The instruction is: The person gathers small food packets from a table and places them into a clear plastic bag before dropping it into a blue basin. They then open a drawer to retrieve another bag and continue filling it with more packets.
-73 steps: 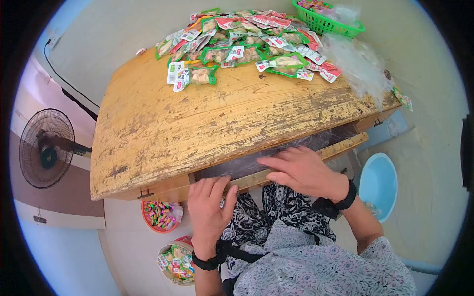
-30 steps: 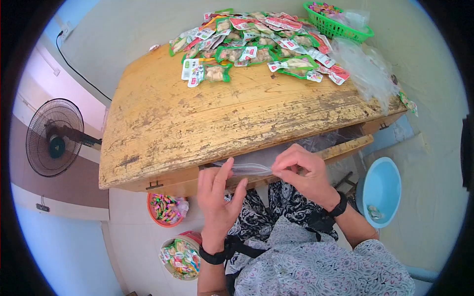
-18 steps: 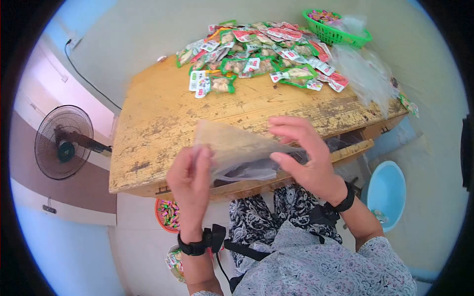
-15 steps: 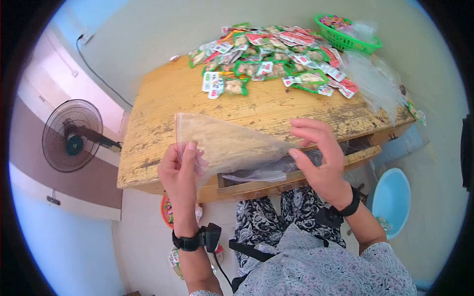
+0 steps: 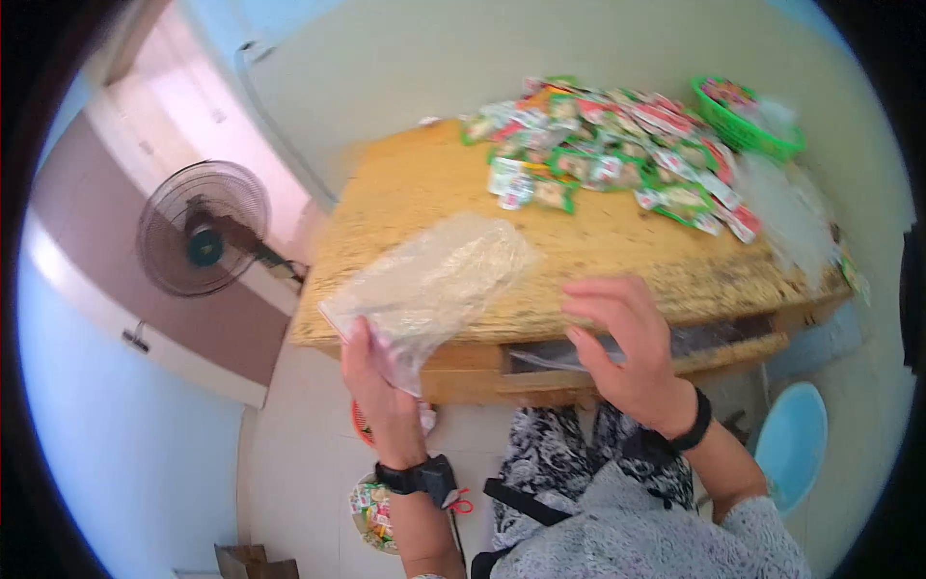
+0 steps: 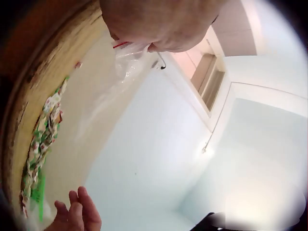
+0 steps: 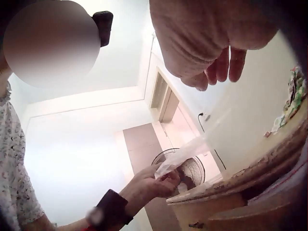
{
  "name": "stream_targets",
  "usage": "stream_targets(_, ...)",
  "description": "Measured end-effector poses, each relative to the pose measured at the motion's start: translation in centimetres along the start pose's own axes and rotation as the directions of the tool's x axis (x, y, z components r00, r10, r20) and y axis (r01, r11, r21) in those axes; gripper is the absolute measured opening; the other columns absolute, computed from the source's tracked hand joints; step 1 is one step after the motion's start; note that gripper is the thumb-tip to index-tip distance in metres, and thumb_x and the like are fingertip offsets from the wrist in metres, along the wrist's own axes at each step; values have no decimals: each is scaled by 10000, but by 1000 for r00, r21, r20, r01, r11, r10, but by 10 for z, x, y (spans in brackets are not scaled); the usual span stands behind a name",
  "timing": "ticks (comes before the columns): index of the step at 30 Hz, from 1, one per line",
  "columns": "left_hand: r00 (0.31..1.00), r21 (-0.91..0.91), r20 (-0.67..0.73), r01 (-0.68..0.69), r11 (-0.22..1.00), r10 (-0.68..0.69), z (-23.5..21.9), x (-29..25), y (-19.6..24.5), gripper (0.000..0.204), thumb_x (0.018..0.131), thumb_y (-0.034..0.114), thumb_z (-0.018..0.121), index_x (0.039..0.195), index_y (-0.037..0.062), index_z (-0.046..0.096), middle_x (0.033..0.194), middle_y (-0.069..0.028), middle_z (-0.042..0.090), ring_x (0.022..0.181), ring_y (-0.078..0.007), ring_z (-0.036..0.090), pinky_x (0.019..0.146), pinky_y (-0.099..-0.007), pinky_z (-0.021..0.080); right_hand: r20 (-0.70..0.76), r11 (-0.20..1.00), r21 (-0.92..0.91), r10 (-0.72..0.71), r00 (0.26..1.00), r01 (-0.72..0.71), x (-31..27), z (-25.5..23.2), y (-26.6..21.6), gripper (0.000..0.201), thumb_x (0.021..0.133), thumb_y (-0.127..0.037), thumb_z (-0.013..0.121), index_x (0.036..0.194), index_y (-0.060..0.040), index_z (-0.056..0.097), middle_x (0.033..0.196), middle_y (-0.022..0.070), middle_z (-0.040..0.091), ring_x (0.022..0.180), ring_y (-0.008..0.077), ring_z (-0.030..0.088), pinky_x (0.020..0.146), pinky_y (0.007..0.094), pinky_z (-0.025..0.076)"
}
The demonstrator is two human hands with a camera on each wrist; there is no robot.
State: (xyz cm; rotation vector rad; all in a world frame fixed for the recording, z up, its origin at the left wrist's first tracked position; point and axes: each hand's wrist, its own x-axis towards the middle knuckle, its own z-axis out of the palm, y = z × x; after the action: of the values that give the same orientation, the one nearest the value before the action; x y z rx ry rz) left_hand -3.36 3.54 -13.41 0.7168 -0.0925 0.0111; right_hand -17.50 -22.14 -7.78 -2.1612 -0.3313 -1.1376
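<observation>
A clear plastic zip bag is pinched near one end by my left hand, its body spread flat above the front left of the worn wooden table. A red line shows along its edge in the left wrist view, where the bag hangs from the fingers. My right hand is off the bag, fingers loosely bent with nothing between them, over the pulled-out drawer. More clear plastic lies inside that drawer.
Several green and red snack packets are heaped at the table's back, beside a green basket and loose clear bags. A fan stands left. On the floor are a bucket of packets and a blue basin.
The zip bag came up out of the drawer and swung left in my left hand. My right hand let go of it. The head view has turned left.
</observation>
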Motion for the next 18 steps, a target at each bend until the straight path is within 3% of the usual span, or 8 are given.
stream_targets(1, 989, 51, -96, -111, 993, 116, -11, 7, 8, 318, 1004, 145, 631, 1289, 15, 580, 1209, -92, 674, 1071, -206, 663, 892, -359, 562, 54, 1000, 14, -16, 998, 16, 0, 3, -1, 267, 787, 43, 716, 1038, -34, 669, 1122, 132, 672, 979, 344, 630, 835, 416, 516)
stream_targets(3, 899, 176, -281, -295, 939, 336, -25, 9, 23, 303, 993, 142, 649, 1266, 20, 598, 1188, -83, 679, 1013, -186, 668, 803, -319, 574, 139, 997, 70, -43, 989, 33, 3, 15, -4, 251, 792, 47, 711, 1027, -32, 673, 1118, 132, 675, 972, 339, 638, 827, 412, 524)
stream_targets(6, 681, 567, -410, -331, 754, 607, -43, 3, 73, 276, 963, 114, 689, 1218, 30, 627, 1148, -68, 681, 954, -155, 662, 768, -277, 557, 215, 990, 141, -45, 976, 15, 1, 23, -4, 223, 799, 47, 707, 1007, -29, 682, 1101, 131, 683, 953, 329, 656, 808, 402, 539)
stream_targets(9, 447, 781, -217, -453, 429, 868, -49, 7, 120, 224, 940, 83, 704, 1142, 12, 639, 996, -27, 663, 764, -69, 574, 639, -197, 469, 262, 984, 178, -21, 965, -27, -9, 21, -2, 196, 808, 43, 703, 992, -24, 692, 1069, 131, 697, 932, 326, 672, 791, 398, 553)
stream_targets(12, 281, 876, 171, -481, -15, 944, -28, 17, 153, 258, 938, 68, 703, 1174, -7, 631, 1042, -35, 660, 847, -91, 593, 740, -227, 497, 326, 973, 209, 28, 945, -101, -27, 11, -1, 182, 815, 39, 697, 987, -20, 696, 1046, 132, 707, 923, 329, 680, 788, 401, 558)
stream_targets(15, 549, 853, 295, -520, 43, 782, 6, 31, 139, 279, 911, 43, 698, 1179, -9, 639, 1062, -49, 653, 922, -119, 602, 833, -269, 507, 381, 958, 240, 57, 923, -158, -45, 2, 1, 170, 819, 31, 691, 980, -19, 696, 1038, 135, 708, 918, 330, 683, 780, 400, 559)
stream_targets(17, 609, 823, 469, -564, -66, 639, 26, 44, 95, 278, 880, 3, 678, 1158, 7, 656, 1037, -46, 649, 914, -123, 596, 823, -285, 502, 422, 958, 232, 58, 905, -170, -51, -2, 5, 164, 820, 23, 690, 978, -22, 696, 1032, 136, 705, 919, 328, 684, 774, 395, 558)
stream_targets(18, 653, 800, 478, -600, 15, 588, 35, 48, 65, 289, 861, -17, 661, 1149, 2, 658, 1005, -51, 636, 886, -135, 594, 805, -300, 501, 423, 969, 208, 34, 906, -133, -50, -2, 6, 179, 822, 10, 688, 997, -27, 695, 1014, 131, 702, 911, 324, 683, 765, 390, 556)
